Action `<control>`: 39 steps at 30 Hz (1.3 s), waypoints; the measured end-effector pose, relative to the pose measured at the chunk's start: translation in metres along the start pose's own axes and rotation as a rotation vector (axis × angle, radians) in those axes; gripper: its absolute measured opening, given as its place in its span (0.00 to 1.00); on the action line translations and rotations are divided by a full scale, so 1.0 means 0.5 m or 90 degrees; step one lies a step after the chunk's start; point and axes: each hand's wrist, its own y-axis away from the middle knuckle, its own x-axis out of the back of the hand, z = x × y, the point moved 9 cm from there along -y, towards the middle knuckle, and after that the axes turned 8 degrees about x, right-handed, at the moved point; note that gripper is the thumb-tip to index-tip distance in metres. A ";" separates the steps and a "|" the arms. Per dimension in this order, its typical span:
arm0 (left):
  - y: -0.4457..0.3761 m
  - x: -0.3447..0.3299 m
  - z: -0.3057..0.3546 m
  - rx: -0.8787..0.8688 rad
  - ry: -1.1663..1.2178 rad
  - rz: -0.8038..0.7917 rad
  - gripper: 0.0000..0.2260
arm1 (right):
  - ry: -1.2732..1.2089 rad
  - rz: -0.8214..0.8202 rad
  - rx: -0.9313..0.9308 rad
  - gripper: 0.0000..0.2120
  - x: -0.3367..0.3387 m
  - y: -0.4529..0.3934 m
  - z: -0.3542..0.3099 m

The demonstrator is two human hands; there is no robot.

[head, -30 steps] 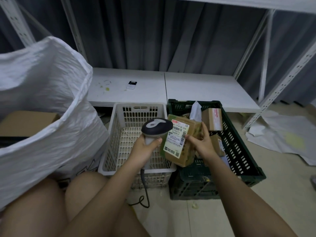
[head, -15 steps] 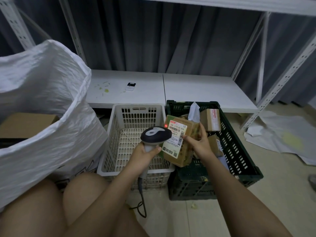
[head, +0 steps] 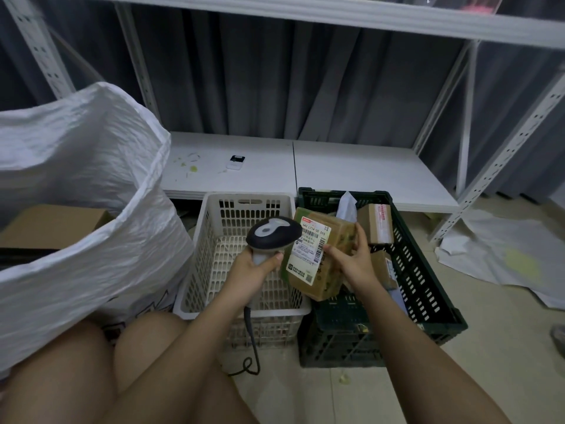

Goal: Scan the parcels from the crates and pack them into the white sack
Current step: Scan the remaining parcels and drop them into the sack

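Note:
My left hand (head: 255, 272) grips the handle of a black-and-grey barcode scanner (head: 272, 234), its head pointing right. My right hand (head: 351, 260) holds a brown cardboard parcel (head: 324, 258) upright, its white shipping label facing the scanner, over the gap between the two crates. The white crate (head: 214, 240) in front of me shows no parcels. The dark green crate (head: 419, 270) to its right holds several more brown parcels, one taped box (head: 376, 223) at the back. The big white sack (head: 91, 215) stands open at my left.
A low white shelf board (head: 351, 172) runs behind the crates, with a small black-and-white device (head: 235, 162) on it. Metal rack posts rise at left and right. A cardboard box (head: 49, 223) sits inside the sack's mouth. Crumpled white sheeting (head: 504, 255) lies on the floor at right.
The red scan light seen on the parcel's label half a second ago is gone. Scanner and parcel stay close together, barely shifted.

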 end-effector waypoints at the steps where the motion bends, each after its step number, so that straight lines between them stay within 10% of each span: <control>1: 0.004 0.008 0.024 -0.017 0.007 0.008 0.13 | -0.012 0.003 0.009 0.44 -0.005 0.000 -0.018; 13: 0.115 0.213 0.396 -0.295 -0.030 0.195 0.19 | -0.083 0.005 0.264 0.51 -0.155 -0.003 -0.425; 25: 0.352 0.482 0.454 -0.348 -0.025 0.361 0.15 | -0.241 -0.090 0.359 0.50 -0.418 0.120 -0.685; 30: 0.402 0.570 0.421 -0.337 0.031 0.400 0.17 | -0.112 -0.212 0.403 0.46 -0.579 0.168 -0.700; 33: 0.407 0.605 0.391 -0.321 0.073 0.438 0.16 | 0.221 -0.419 0.360 0.46 -0.672 0.170 -0.617; 39: 0.371 0.579 0.369 -0.312 0.091 0.455 0.18 | 0.206 -0.369 0.428 0.32 -0.611 0.172 -0.592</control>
